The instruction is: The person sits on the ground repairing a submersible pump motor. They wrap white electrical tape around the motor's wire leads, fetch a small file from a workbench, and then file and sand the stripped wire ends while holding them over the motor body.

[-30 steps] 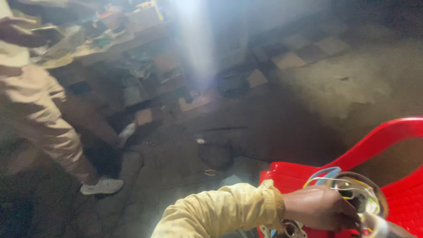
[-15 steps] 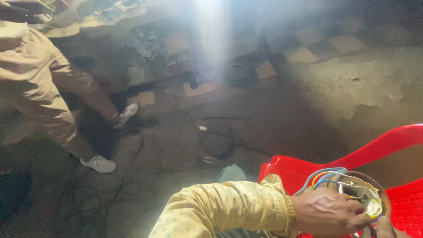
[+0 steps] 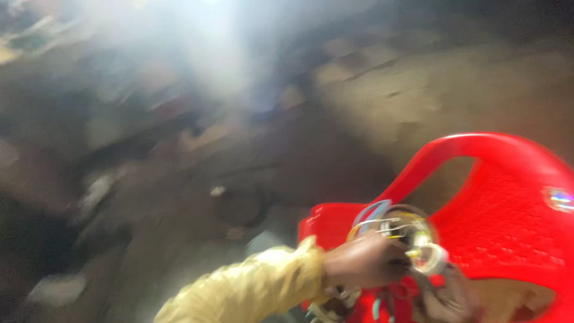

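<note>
My left hand (image 3: pixel 366 261), in a yellow sleeve, reaches in from the lower left and grips a round metal part with coloured wires (image 3: pixel 402 232). The part sits over the seat of a red plastic chair (image 3: pixel 508 197). A pale ring-shaped piece (image 3: pixel 431 258) sticks out just right of my fingers. A blurred shape at the bottom edge looks like my right hand (image 3: pixel 443 304), under the part; its grip does not show. The whole picture is smeared by motion.
Dark, dusty ground with cables and small bits of debris (image 3: pixel 218 191) lies left of the chair. A patch of paler, rough floor (image 3: pixel 418 96) is at the upper right. Bright glare (image 3: pixel 209 48) washes out the top of the view.
The view has swung right and blurred; the person in beige trousers at the left is no longer visible. More of the red chair shows. My left hand stays on the wired part.
</note>
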A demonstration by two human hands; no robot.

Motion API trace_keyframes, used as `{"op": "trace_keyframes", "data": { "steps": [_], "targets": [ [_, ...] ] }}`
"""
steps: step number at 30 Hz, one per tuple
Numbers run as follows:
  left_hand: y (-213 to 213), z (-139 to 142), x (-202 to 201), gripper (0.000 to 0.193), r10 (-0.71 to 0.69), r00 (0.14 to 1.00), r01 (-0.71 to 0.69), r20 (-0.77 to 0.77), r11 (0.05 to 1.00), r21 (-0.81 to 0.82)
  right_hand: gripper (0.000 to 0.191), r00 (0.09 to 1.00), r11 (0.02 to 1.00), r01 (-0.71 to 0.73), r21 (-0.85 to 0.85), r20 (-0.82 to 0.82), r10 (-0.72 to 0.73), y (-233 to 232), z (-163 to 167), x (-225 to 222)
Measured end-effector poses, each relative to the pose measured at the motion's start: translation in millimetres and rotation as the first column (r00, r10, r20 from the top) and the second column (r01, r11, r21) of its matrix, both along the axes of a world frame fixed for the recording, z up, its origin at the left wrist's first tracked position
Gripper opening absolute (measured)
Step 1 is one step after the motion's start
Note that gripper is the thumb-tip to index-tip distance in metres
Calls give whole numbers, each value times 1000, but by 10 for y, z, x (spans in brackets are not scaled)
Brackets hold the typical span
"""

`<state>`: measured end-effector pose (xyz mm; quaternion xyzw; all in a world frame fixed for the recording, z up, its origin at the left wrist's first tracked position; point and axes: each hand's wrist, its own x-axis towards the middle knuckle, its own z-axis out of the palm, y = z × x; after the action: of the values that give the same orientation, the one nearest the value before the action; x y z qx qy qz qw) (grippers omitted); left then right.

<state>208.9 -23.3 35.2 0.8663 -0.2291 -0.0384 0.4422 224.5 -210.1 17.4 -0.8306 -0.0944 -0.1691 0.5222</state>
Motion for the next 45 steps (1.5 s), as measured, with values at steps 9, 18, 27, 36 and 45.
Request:
{"op": "trace_keyframes", "data": {
  "steps": [9,18,27,36,45],
  "targets": [
    [110,210,-266,41,-87,923,7,374,978,210,33,988,999,-40,-29,-151,36,139,25,-244],
    [155,592,-104,27,14,937,-55,-350,993,-108,22,852,953,-297,-53,436,290,37,289,-434],
    [108,260,-185,30,-47,949,63,310,997,-41,17,995,996,-81,41,-55,83,109,163,-340],
    [109,233,-217,49,-79,896,-21,437,976,218,18,983,993,-61,-101,167,77,55,44,-291],
    [77,371,-150,14,5,959,-37,-283,994,-107,31,930,949,-308,65,233,285,-19,361,-465]
  ]
}}
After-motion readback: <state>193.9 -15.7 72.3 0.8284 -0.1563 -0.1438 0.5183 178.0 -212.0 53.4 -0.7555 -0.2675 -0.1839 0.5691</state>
